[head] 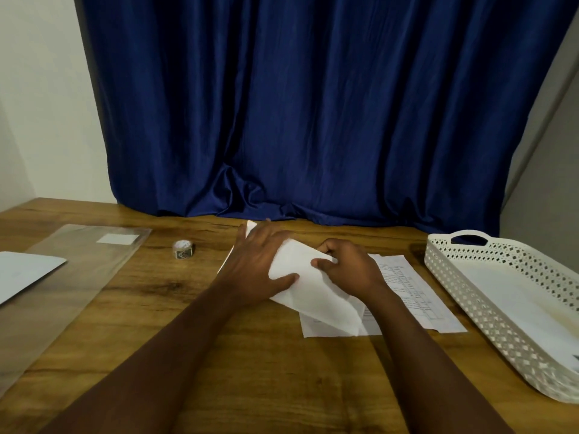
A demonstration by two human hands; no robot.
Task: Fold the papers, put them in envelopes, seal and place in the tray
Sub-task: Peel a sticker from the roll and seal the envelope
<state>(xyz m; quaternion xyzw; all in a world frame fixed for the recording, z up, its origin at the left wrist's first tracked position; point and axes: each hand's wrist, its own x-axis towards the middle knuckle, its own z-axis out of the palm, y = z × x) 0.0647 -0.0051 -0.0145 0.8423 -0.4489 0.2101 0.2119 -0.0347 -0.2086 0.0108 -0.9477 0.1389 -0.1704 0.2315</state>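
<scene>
A white paper or envelope (316,296) lies tilted at the middle of the wooden table (194,333); which of the two it is I cannot tell. My left hand (253,264) presses flat on its left part, thumb on the sheet. My right hand (347,270) pinches its upper right edge with curled fingers. Beneath it lie printed papers (416,296) that reach toward the right. A white perforated tray (463,277) stands at the right with white envelopes (513,302) inside.
A small roll of stickers (183,249) sits left of my hands. At the far left lie a clear plastic sleeve (78,277) and a white envelope (22,274). A blue curtain (313,104) hangs behind the table's back edge.
</scene>
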